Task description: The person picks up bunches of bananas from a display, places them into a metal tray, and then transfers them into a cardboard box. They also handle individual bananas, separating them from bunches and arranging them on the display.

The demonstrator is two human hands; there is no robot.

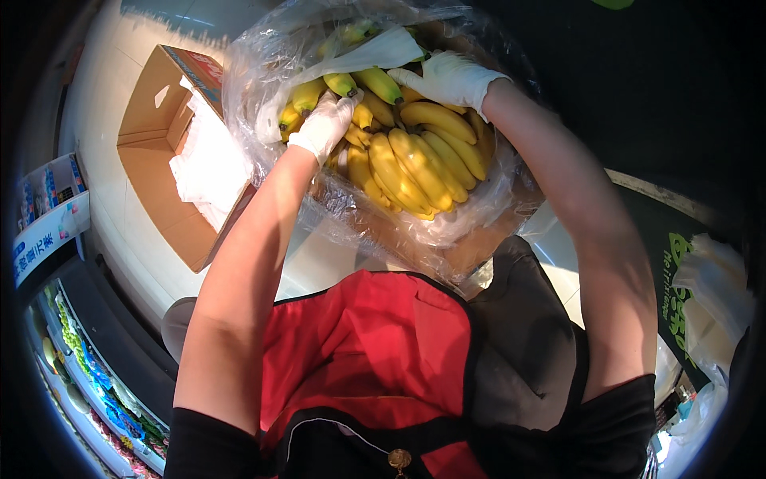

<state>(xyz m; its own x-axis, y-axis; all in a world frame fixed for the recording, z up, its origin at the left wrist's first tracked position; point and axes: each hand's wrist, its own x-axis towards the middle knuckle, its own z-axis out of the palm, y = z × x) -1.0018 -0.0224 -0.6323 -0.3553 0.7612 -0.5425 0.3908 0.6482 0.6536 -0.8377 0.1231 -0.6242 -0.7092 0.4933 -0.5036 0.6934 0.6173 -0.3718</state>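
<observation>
In front of me, a cardboard box [383,215] lined with clear plastic film [263,66] holds several bunches of bananas. A ripe yellow bunch [419,170] lies nearest me. Behind it are greener bananas [377,84], partly covered by a white sheet [383,51]. My left hand [326,123], in a white glove, grips among the greener bananas at the left, its fingertips partly hidden between them. My right hand [449,81], also gloved, lies over the far right bananas, thumb stretched out. Its other fingers reach beside the white sheet, where their hold is hidden.
An open cardboard carton [161,161] with white paper [209,161] inside lies on the tiled floor at left. Beyond it stand a small display box [54,209] and a lit produce shelf [96,383]. A dark green printed panel [676,287] and plastic bags [712,299] are at right.
</observation>
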